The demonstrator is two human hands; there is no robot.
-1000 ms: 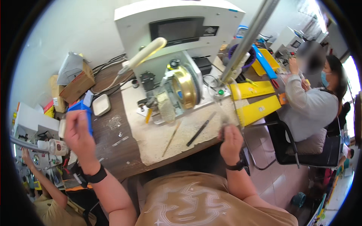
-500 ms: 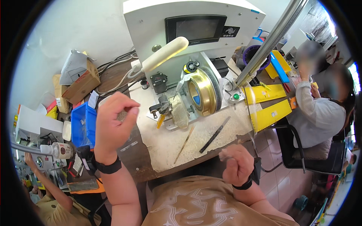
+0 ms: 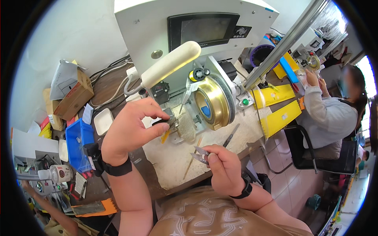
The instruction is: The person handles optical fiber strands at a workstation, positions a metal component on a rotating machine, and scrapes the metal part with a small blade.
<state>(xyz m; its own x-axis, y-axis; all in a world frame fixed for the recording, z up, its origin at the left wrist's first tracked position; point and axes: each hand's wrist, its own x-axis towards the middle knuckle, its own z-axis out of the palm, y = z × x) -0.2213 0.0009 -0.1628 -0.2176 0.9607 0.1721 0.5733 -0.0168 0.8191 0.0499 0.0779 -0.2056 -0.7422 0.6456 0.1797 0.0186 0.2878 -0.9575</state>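
Left hand on the clamp, right hand on the snips.
My left hand (image 3: 128,128) pinches the small metal clamp (image 3: 172,120) at the machine's front, left of the brass wheel (image 3: 223,107); my right hand (image 3: 226,168) grips grey metal snips (image 3: 202,151), blades parted, above the pale, stained work mat (image 3: 167,170), near a dark slim-handled tool (image 3: 230,137).

Left hand (image 3: 132,126) now at the small metal clamp (image 3: 172,121)
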